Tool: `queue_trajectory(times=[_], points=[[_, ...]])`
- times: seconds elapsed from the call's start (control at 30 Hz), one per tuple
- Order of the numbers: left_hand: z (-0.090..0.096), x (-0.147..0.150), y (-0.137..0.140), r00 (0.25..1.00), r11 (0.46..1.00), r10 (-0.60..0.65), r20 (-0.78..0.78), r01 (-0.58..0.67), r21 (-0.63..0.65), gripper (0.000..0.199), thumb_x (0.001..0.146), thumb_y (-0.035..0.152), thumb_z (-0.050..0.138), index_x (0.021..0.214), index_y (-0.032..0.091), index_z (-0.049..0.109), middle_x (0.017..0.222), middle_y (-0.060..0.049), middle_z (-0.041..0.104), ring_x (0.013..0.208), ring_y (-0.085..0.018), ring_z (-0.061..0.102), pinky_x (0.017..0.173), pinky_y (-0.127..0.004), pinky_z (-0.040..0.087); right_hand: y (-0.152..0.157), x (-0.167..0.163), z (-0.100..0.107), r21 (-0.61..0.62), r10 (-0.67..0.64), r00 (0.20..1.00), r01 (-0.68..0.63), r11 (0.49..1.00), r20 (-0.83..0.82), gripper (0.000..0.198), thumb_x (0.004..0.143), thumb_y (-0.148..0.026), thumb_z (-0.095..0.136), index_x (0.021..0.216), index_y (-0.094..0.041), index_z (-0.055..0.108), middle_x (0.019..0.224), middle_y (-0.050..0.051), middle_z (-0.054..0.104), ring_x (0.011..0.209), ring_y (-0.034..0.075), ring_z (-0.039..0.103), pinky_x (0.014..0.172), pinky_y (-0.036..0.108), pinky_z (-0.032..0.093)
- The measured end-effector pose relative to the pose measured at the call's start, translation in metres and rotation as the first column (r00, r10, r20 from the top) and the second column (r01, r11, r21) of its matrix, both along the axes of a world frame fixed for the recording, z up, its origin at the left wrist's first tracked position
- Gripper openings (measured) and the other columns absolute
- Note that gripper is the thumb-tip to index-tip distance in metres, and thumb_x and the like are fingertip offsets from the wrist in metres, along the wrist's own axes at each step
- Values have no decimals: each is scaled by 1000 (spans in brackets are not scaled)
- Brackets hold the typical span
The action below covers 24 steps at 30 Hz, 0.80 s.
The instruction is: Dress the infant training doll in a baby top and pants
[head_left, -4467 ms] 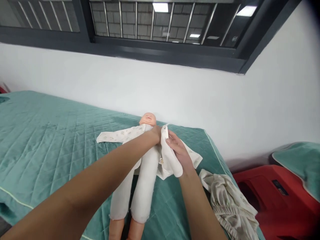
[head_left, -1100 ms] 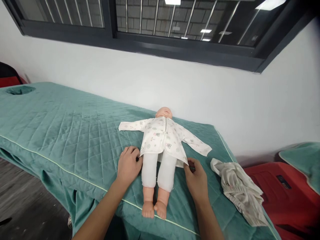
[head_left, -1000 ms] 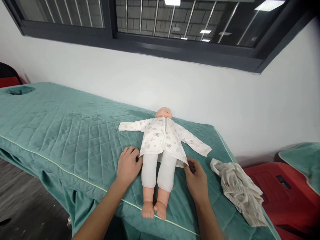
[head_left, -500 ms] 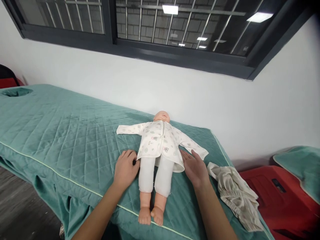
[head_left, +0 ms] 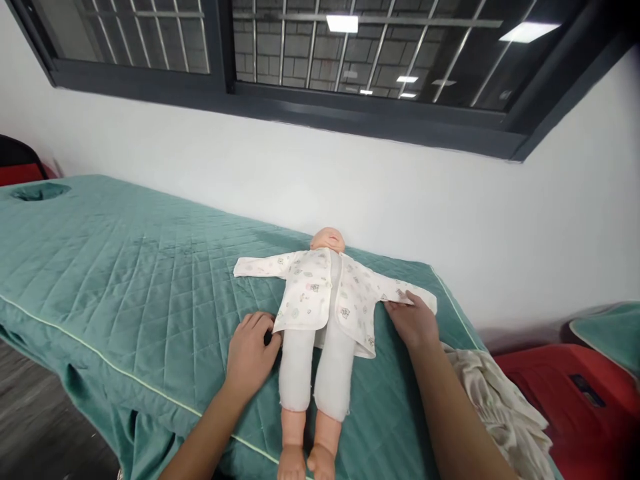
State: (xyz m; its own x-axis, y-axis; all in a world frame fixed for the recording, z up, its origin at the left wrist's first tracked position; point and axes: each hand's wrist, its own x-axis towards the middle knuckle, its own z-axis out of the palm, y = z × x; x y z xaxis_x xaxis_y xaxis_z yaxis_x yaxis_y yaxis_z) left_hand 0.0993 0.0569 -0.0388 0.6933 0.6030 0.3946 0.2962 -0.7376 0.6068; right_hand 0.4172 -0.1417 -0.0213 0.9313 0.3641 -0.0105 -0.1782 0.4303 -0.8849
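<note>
A baby doll lies on its back on a green quilted bed cover, feet towards me. It wears a white printed baby jacket with both sleeves spread and the front parted, baring a strip of white cloth body. My left hand rests on the cover by the left leg, fingers curled at the jacket's lower corner, apparently pinching it. With the palm turned up, my right hand has its fingers under the right-side sleeve and the thumb over it. The fingertips are partly hidden.
Crumpled cream cloth lies at the bed's right end, partly behind my right forearm. Beyond it stands a red plastic chair. A white wall with a dark-framed window runs behind the bed. A face hole is at the far left.
My right hand has moved from beside the jacket's hem up and right to the sleeve. The right front panel has shifted right, opening a gap. My left hand stays about where it was.
</note>
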Motion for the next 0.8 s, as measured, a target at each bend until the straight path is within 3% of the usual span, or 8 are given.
queue_trajectory(times=[0.1,0.2,0.33,0.43,0.5,0.63,0.7,0.8], points=[[1,0,-1,1000,999,-10,-2,10,-32,11,87,20,51,79,23,58,97,-2,66,94,-23,56,84,-37,42,-7,3,4,51,-40,988,48,998,-146,11,77,-15,50,83,-20,58,83,4,69,87,18,69,84,37,61],[3,-1,-1,1000,998,-13,-5,13,-54,11,87,20,51,80,23,59,98,-2,67,96,-23,56,86,-38,42,-9,8,7,-33,-255,966,253,967,-33,13,73,-16,52,84,-21,57,90,5,68,95,21,68,87,40,59],[4,-1,-2,1000,998,-9,2,9,-64,12,88,20,51,78,23,57,98,-2,66,96,-22,56,86,-37,41,-14,9,7,-164,-554,786,606,778,276,34,73,-23,58,107,-19,55,120,10,61,121,27,56,103,49,48],[4,0,-2,1000,999,0,-6,-1,-52,13,87,20,52,74,22,54,97,-2,66,94,-22,55,84,-36,41,-9,-10,10,-157,-608,686,704,692,399,56,71,-24,64,124,-19,48,140,10,49,134,25,43,116,46,31],[3,2,-1,1000,999,4,-14,-5,-41,14,87,21,53,73,22,53,95,-1,66,91,-21,55,82,-36,40,2,-31,17,-218,-496,690,674,706,527,52,74,-28,65,123,-18,53,135,11,54,128,25,49,113,44,34],[2,4,0,1000,999,24,-15,-25,-46,14,87,22,53,73,22,53,91,0,65,88,-20,54,79,-34,40,46,-68,46,-503,-14,762,442,743,648,34,84,-45,56,104,-19,64,106,9,67,96,23,62,86,37,48],[2,4,0,999,998,28,-16,-29,-49,14,87,22,53,74,22,52,90,0,65,87,-20,54,78,-34,40,72,-74,63,-636,205,733,374,675,649,36,86,-52,52,94,-19,65,98,8,69,88,22,62,83,36,46],[1,5,0,1000,998,26,-3,-26,-53,14,87,22,52,73,22,51,89,0,65,86,-20,54,77,-33,39,107,-67,85,-783,400,706,360,508,584,41,89,-56,46,81,-19,64,85,9,69,77,22,61,74,34,44]])
